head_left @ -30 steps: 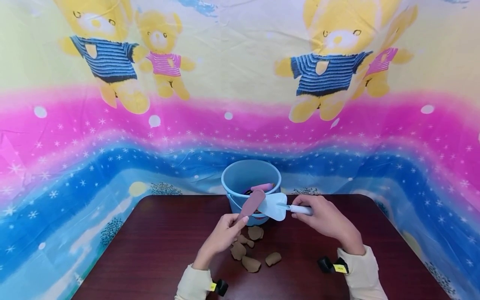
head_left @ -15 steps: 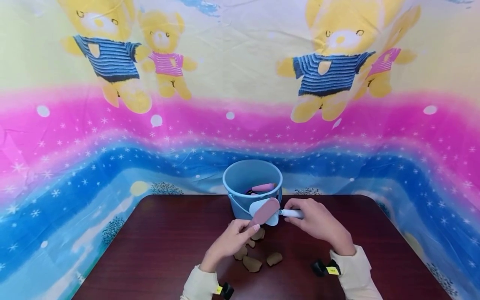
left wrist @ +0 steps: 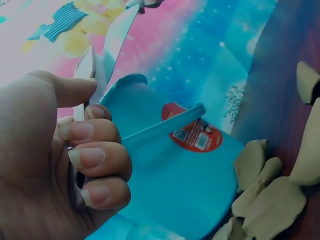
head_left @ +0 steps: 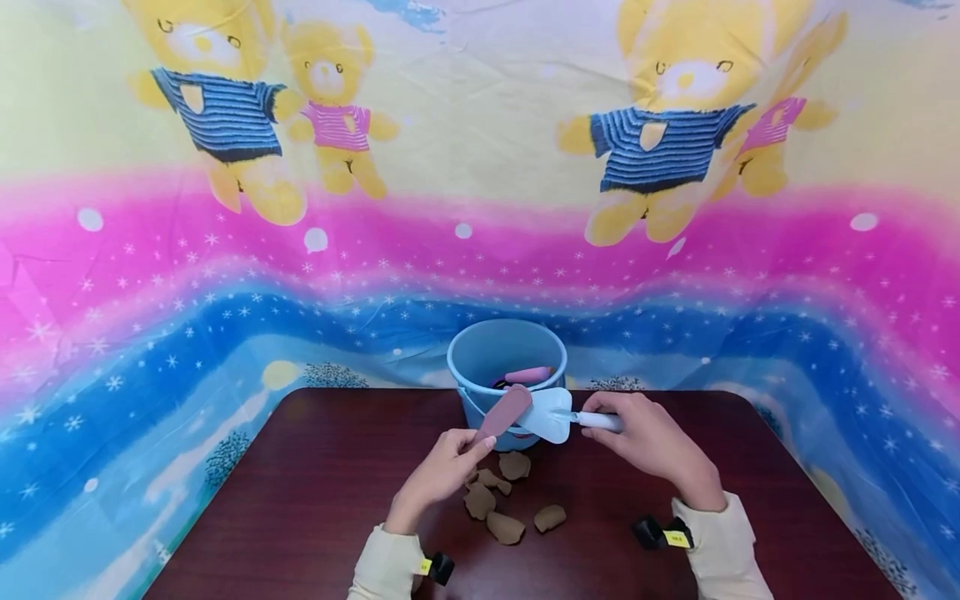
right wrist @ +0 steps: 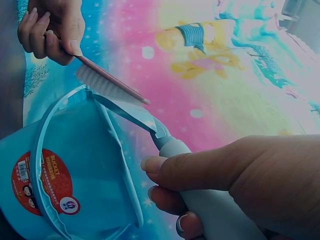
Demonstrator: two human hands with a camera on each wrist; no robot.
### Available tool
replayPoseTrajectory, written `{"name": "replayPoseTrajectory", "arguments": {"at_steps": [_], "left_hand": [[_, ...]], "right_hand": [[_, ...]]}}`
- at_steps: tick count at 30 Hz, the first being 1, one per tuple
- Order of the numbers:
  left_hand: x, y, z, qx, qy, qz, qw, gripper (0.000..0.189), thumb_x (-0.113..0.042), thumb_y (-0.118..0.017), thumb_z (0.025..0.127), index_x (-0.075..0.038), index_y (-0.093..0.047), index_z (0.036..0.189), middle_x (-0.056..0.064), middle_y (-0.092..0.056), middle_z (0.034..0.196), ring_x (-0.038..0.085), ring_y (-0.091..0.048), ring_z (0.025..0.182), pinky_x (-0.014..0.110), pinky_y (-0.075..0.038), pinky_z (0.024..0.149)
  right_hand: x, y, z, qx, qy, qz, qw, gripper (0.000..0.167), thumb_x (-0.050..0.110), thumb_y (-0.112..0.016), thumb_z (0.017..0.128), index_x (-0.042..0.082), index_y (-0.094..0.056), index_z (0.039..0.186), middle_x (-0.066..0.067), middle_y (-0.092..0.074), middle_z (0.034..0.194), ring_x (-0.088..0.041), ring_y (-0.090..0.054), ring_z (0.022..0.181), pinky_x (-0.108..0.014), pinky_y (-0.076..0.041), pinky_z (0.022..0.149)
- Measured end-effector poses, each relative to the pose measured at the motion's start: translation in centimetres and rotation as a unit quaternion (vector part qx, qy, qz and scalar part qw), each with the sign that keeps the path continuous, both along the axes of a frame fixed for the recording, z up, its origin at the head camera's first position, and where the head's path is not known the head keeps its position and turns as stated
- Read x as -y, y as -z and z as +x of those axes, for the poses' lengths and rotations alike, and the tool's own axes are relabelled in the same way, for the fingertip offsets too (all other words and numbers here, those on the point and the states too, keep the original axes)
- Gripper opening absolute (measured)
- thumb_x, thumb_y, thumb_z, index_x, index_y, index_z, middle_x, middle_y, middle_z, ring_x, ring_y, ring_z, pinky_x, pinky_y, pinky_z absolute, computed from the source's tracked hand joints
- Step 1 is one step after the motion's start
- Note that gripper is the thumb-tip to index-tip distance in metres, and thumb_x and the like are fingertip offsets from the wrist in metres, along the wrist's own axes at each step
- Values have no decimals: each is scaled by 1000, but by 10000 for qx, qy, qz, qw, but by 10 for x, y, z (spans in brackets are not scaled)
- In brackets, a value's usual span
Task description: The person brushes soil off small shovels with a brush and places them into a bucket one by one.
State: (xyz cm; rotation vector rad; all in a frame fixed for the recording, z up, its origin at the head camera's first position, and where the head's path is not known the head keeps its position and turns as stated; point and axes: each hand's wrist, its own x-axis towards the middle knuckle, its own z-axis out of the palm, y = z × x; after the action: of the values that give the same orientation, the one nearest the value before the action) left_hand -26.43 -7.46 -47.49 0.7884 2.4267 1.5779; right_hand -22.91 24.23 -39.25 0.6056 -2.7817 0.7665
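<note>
My left hand (head_left: 442, 467) grips a brush (head_left: 507, 410) with a dusky pink back. In the right wrist view its white bristles (right wrist: 97, 81) face down on the blade side. A small pale blue trowel (head_left: 553, 417) with a white handle is held by my right hand (head_left: 652, 433), thumb along the handle. The brush head overlaps the front of the trowel blade in the head view. Both tools are raised in front of a blue bucket (head_left: 471, 407), near its rim. Below them, several brown, irregular flat pieces (head_left: 506, 527) lie on the table.
A pink-handled item (head_left: 528, 375) and something dark lie inside the bucket. The bucket stands at the far edge of the dark red wooden table (head_left: 337, 467). Behind it hangs a cloth (head_left: 420, 275) printed with bears and snowflakes.
The brush slid right across the trowel blade, then back left toward its tip. The trowel shifted left and down, then returned right and up. The brown pieces stayed put.
</note>
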Motion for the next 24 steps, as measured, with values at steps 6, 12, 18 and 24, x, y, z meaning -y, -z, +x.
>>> {"name": "replayPoseTrajectory", "arguments": {"at_steps": [6, 12, 18, 24], "left_hand": [[4, -1, -1, -65, -177, -136, 9997, 26, -29, -54, 107, -9, -69, 102, 2, -46, 63, 12, -44, 54, 25, -41, 54], [9, -3, -1, -122, -273, -194, 9994, 27, -29, -55, 106, -9, -68, 95, 1, -46, 65, 12, -45, 58, 25, -41, 56], [14, -7, -1, -165, -306, -112, 9993, 30, -37, -57, 104, -11, -70, 97, 2, -47, 64, 11, -43, 57, 26, -39, 55], [18, -8, 0, -246, -380, 4, 9990, 28, -34, -57, 105, -10, -66, 93, 2, -43, 62, 10, -37, 52, 24, -36, 50]], "right_hand": [[-2, -2, 1, 5, 10, -31, 10000, 16, 19, -79, 90, 23, -70, 103, 11, -63, 85, -11, -54, 71, -32, -45, 68], [-5, -4, 1, 37, 22, -66, 10000, 15, 19, -78, 90, 22, -70, 103, 10, -64, 84, -12, -54, 72, -33, -45, 68], [-10, -7, 0, 5, 27, -213, 9998, 15, 17, -77, 91, 17, -72, 105, 7, -64, 87, -14, -54, 75, -34, -45, 70], [-15, -6, -3, -284, 15, -621, 9977, 15, 17, -76, 92, 16, -72, 107, 1, -69, 98, -14, -56, 75, -32, -47, 68]]}}
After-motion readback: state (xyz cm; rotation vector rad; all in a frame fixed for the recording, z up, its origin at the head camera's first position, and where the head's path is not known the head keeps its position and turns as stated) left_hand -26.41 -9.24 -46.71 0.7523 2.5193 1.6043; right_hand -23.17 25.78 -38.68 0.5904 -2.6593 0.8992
